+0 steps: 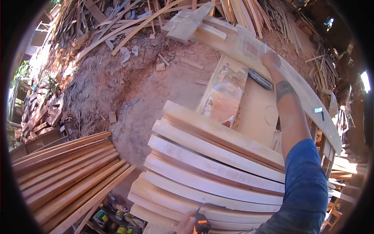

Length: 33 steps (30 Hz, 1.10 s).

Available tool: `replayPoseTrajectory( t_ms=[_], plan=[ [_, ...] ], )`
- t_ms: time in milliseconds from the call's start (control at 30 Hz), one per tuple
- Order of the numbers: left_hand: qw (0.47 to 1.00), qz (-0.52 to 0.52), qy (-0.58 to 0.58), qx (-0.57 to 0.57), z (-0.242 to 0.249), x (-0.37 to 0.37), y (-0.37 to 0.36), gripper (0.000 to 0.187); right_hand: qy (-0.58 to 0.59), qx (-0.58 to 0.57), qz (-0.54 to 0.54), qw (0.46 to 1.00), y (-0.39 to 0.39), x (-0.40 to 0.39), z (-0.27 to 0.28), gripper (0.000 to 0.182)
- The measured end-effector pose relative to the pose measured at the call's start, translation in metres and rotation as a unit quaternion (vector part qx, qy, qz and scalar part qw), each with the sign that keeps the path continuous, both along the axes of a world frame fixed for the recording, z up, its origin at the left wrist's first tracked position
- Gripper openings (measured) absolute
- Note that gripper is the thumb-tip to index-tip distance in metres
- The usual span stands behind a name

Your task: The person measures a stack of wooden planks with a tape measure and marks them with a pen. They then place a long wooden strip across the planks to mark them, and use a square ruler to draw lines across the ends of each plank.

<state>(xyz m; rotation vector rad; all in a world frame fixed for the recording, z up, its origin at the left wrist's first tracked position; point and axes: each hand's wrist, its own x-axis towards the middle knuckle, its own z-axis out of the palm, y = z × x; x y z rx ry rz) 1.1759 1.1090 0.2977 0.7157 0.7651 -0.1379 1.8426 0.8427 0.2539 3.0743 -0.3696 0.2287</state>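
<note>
My right hand (pixel 271 59) reaches far out and rests on a long pale plank (pixel 300 84) that runs from the top middle to the right. It grips a thin blue pencil (pixel 265 47) standing upright on the wood. My left hand (pixel 185 225) is at the bottom edge, closed around a tool with an orange and black handle (pixel 201 226); its thin metal end lies over the stack of curved pale boards (pixel 210 171) in front of me. A dark flat tool (pixel 260 79) lies on the bench just below my right hand.
A second stack of reddish curved boards (pixel 66 175) lies at the lower left. Bare dirt (pixel 128 93) with wood scraps fills the middle, with heaps of offcuts (pixel 128 19) behind. A small metal square (pixel 319 110) sits on the plank at right. Cans (pixel 102 218) stand below.
</note>
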Motion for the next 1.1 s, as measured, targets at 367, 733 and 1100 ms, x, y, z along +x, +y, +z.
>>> replayPoseTrajectory(
  t_ms=[367, 733, 1100],
  plan=[
    [0.994, 0.057, -0.084, -0.034, -0.042, 0.001, 0.011, 0.047, 0.018, 0.759, 0.001, 0.651, -0.105, -0.356, 0.153, 0.021],
    [0.869, -0.210, -0.390, 0.222, 0.067, 0.007, -0.062, 0.066, -0.117, 0.819, 0.028, 0.561, -0.206, -0.702, 0.261, 0.018],
    [0.693, -0.531, -0.419, 0.250, 0.059, -0.130, -0.252, 0.062, -0.019, 0.556, 0.162, 0.815, -0.193, -0.865, 0.094, 0.041]
  ],
)
